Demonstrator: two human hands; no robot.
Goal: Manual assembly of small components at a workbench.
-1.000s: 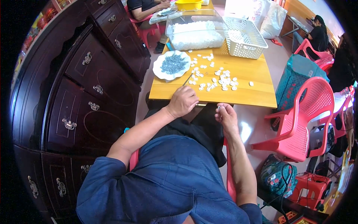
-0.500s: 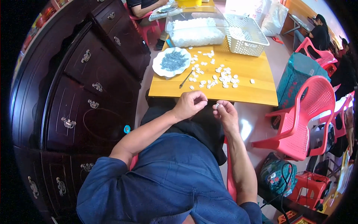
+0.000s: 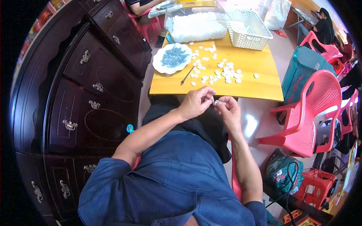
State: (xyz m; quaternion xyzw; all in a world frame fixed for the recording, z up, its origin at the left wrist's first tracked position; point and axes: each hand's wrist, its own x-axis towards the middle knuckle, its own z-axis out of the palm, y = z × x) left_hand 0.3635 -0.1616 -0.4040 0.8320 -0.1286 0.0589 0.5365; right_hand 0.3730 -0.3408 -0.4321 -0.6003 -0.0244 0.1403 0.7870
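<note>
My left hand (image 3: 197,102) and my right hand (image 3: 229,112) meet just in front of the table's near edge, above my lap. A small white plastic piece (image 3: 216,102) is pinched between the thumb and fingers of my right hand. My left thumb and fingertips are pressed together right beside that piece; whatever they hold is too small to tell. Beyond my hands, several similar white pieces (image 3: 228,71) lie scattered on the yellow wooden table (image 3: 260,88). A scalloped white plate (image 3: 160,67) at the left bears a heap of small dark grey-blue pieces (image 3: 174,57).
A thin dark tool (image 3: 185,77) lies near the plate. Behind stand a clear plastic bin (image 3: 198,28) of white pieces and a white perforated basket (image 3: 249,39). Dark drawers (image 3: 102,83) line the left; a pink chair (image 3: 301,128) stands right. Other people sit farther off.
My left hand has come right until its fingertips reach the white piece in my right hand. The view has shifted slightly, and the table sits a little higher in it.
</note>
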